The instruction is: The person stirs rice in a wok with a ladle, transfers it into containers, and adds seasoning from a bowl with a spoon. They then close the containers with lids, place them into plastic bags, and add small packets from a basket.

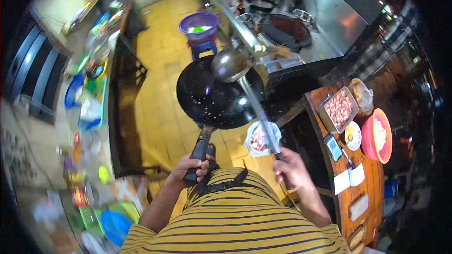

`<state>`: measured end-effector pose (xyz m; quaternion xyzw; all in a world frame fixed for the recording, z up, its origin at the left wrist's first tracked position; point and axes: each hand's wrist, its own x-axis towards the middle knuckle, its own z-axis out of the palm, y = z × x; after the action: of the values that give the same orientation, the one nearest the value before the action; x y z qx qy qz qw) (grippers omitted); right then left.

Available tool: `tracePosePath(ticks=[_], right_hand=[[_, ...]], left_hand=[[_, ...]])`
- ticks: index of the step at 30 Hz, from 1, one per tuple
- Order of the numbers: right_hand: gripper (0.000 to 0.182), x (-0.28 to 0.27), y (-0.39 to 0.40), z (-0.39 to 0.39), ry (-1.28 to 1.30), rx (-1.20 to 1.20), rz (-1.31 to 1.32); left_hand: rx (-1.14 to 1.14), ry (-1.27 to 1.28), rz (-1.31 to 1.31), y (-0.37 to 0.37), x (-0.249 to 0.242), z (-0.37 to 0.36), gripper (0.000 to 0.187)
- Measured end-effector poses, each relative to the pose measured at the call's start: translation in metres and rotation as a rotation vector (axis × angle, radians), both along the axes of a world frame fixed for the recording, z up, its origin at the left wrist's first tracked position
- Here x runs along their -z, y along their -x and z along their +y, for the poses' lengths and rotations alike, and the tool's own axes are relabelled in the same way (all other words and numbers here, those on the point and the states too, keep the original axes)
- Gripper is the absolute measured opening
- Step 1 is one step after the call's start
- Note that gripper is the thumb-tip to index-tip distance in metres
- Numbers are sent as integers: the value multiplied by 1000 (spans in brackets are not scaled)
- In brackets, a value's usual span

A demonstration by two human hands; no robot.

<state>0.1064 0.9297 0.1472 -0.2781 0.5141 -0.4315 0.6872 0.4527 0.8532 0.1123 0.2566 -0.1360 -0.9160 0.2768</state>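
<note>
My left hand (192, 169) is closed round the black handle of a dark wok (200, 89), held out in front of me over the floor. A few small pale bits lie on the wok's shiny inner surface. In my right hand (291, 167) is the dark grip of a long metal ladle (256, 101), fingers wrapped round it. The ladle's rounded bowl overlaps the wok's far right part in this view, and its shaft crosses the right rim.
A purple basin (200, 20) stands on a blue stool ahead. Back right is a stove counter (325, 42) with pots. Below the ladle sits a plastic bag (262, 138). At right, a wooden table (325, 160) bears a meat tray (340, 109), bowls and a phone. A cluttered counter lines the left.
</note>
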Motion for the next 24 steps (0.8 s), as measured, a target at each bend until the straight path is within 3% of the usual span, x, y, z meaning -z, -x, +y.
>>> tracePosePath(ticks=[3, 9, 13, 15, 16, 24], right_hand=[[33, 0, -36, -81, -95, 10, -88], [20, -12, -48, -206, -64, 303, -105], [15, -4, -11, -284, -5, 521, -96], [34, 13, 13, -322, 10, 636, -125], [36, 17, 28, -341, 25, 668, -91], [25, 22, 111, -467, 10, 885, 178]], left_hand=[[113, 10, -63, -3, -13, -106, 40], [354, -47, -85, 24, -20, -301, 36], [499, -78, 10, 96, -5, -428, 37], [563, -91, 84, 143, 5, -487, 35], [593, -147, 123, 166, 13, -517, 35], [673, -267, 122, 325, 53, -680, 29]])
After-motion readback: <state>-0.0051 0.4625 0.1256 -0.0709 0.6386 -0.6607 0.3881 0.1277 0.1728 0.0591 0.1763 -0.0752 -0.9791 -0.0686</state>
